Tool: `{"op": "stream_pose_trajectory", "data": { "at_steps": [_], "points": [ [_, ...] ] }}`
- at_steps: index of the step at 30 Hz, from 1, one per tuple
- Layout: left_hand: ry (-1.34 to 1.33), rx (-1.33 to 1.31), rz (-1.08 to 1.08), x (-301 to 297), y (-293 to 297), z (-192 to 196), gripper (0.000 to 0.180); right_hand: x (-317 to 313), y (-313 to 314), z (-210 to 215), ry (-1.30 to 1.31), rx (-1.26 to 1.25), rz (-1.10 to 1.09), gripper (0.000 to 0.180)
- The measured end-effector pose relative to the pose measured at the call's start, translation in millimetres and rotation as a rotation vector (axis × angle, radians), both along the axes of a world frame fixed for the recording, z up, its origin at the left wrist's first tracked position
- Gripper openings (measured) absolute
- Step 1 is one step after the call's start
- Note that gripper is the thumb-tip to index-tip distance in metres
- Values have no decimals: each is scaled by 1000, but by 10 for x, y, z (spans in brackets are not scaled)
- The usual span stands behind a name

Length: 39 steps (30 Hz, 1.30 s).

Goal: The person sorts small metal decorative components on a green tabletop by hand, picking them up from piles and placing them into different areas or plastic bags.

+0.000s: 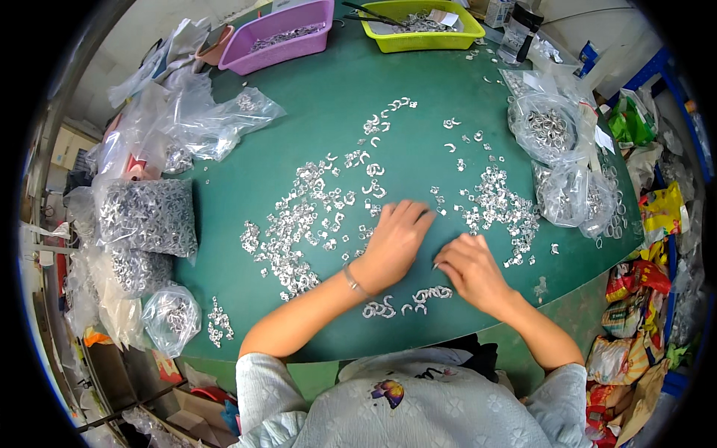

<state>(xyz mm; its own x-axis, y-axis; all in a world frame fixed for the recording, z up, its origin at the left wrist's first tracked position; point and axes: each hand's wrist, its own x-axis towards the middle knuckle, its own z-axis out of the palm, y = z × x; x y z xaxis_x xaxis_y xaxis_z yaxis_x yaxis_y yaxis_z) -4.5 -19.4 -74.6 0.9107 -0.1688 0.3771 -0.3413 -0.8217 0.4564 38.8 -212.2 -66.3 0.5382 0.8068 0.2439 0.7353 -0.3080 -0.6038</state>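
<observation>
My left hand [397, 240] is over the middle of the green table [328, 104], palm down, fingers bent. Motion smears its fingertips, so whether they hold anything cannot be told. Just beyond them lie a few loose small silvery metal pieces [439, 201]. To its right, my right hand [472, 273] is closed in a pinch on a small metal piece [436, 266], whose tip shows at the fingertips. Nearer my body, curved metal pieces [427, 294] lie in a short row. A large scatter of metal pieces [287, 243] spreads left of my hands, another heap [497, 205] to the right.
Clear bags of metal parts [149, 216] are stacked at the left edge; more bags [549, 127] stand at right. A purple basin [231, 56] and a yellow-green tray [418, 45] hold parts at the far edge. A small bag [172, 321] lies near left.
</observation>
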Motion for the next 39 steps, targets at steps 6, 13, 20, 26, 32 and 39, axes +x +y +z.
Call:
{"op": "stream_pose_trajectory", "data": {
  "at_steps": [6, 13, 20, 26, 32, 39],
  "points": [
    [3, -3, -15, 286, -81, -183, 18, 323, -164, 23, -204, -24, -262, 14],
    [238, -189, -106, -290, -52, 92, 15, -54, -212, 170, 157, 18, -28, 12],
    [327, -119, -102, -678, -41, 216, 21, -7, -88, 192, 163, -12, 19, 9],
    [98, -193, 11, 29, -8, 183, 25, 1172, 415, -39, -190, 119, -356, 14],
    [4, -161, 175, 649, 450, -66, 24, 1322, 529, -240, -301, -38, -360, 11],
    [-20, -151, 125, 1490, 334, -196, 28, 1021, 153, 284, 446, -211, 108, 12]
  ]
}}
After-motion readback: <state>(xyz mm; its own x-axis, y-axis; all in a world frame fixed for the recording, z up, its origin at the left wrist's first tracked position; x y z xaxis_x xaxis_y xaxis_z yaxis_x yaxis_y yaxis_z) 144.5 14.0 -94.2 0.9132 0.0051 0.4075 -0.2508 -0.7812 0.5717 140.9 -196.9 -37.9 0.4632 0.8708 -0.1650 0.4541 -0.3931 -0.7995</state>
